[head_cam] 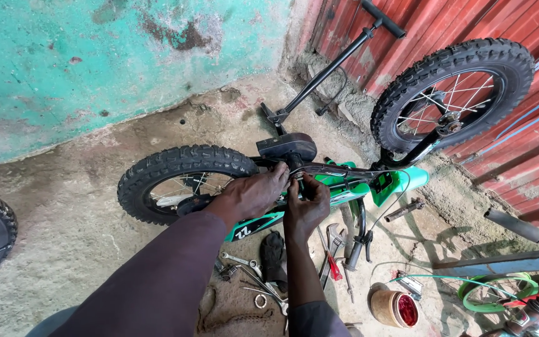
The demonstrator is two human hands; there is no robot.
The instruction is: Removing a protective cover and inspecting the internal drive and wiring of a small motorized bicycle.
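Head view: small green children's bicycle (344,187) is lying upside down on the concrete floor (82,212), wheels up for access. Left hand (254,193) is steadying the frame; right hand (305,209) is pinching the thin black cable (319,167), spanners (244,262) lying within reach.

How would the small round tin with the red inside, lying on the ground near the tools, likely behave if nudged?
The tin lies on its side, so it would probably roll rather than slide. It looks small and open, so likely light. The rough concrete floor and the scattered spanners would probably stop it soon.
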